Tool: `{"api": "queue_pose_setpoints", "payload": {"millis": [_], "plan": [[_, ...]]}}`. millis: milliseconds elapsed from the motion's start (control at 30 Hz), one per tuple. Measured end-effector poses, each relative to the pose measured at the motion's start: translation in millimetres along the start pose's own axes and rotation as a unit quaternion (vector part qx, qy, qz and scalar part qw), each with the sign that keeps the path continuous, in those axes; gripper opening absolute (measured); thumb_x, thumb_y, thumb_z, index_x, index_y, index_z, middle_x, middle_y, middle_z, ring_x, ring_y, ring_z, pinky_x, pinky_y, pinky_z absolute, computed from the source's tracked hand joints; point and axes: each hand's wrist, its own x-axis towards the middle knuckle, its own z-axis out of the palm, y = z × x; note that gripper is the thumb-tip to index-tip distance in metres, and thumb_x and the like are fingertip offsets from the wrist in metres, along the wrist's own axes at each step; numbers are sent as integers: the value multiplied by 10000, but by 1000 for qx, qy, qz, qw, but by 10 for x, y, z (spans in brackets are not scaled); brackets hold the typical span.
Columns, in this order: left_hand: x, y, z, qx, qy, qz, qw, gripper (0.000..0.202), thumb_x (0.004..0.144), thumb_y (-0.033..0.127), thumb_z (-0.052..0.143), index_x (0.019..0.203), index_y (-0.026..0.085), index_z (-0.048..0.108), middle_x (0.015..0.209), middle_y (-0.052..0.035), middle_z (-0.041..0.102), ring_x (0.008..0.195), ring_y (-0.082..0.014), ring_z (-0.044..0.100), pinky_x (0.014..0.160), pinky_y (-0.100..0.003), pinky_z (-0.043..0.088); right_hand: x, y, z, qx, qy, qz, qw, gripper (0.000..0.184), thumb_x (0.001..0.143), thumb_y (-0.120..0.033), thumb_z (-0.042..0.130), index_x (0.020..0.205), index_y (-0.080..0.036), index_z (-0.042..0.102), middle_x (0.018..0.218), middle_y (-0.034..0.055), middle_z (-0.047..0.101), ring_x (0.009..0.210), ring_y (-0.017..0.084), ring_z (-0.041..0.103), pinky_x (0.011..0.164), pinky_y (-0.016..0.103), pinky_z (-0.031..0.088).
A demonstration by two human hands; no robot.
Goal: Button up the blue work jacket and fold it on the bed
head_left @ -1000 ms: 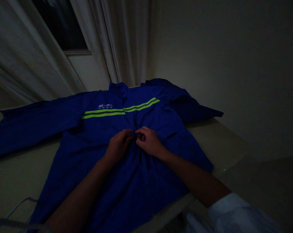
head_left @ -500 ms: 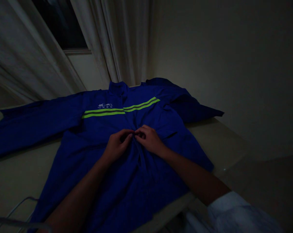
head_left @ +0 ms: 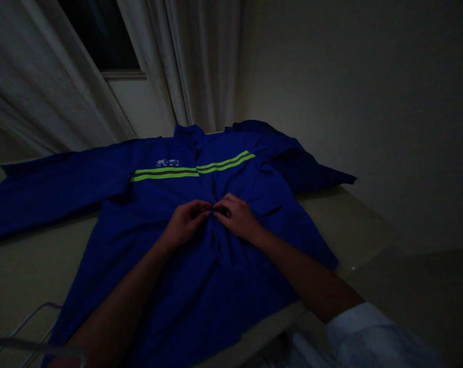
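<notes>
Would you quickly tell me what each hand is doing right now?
Left hand: pinched shut on the blue jacket front.
Right hand: pinched shut on the blue jacket front too.

Matt cloth on a smooth tabletop

The blue jacket [head_left: 158,245] is matt woven cloth with brighter yellow-green stripes [head_left: 166,174]; the tabletop [head_left: 338,225] looks smooth with a faint sheen, the curtains [head_left: 200,61] are soft pleated fabric, the wire rack [head_left: 27,337] thin metal.
</notes>
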Motion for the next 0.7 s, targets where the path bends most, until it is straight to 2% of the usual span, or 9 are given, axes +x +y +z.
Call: {"api": "queue_pose_setpoints", "payload": {"millis": [200,367,567,700], "plan": [[-15,64,29,29,11,5,999,386,897,490,732,1137,188,724,1038,-78,791,937,-235,745,861,-359,585,5,-14,-8,-7,11,-5,1000,70,927,-157,746,970,-209,764,928,8,621,794,134,593,762,270,461],[-25,54,33,25,-8,2,1000,406,885,480,748,1168,193,702,1049,-73,782,943,-234,739,827,-348,580,0,-24,-2,-5,6,1,1000,60,936,-165,733,968,-213,751,946,9,616,810,136,598,756,266,461],[-28,38,22,6,-13,-3,1000,363,879,410,743,1165,198,671,936,-44,767,852,-210,735,748,-312,561,3,20,9,17,-18,-30,999,155,912,-112,735,1019,-223,750,983,6,616,800,125,594,753,254,465],[-4,34,12,-16,-12,-7,1000,390,853,401,766,1165,195,658,896,-32,749,805,-196,716,702,-293,541,-4,8,11,13,-6,-29,999,104,924,-136,741,985,-221,752,969,9,608,816,134,597,754,256,462]]}}
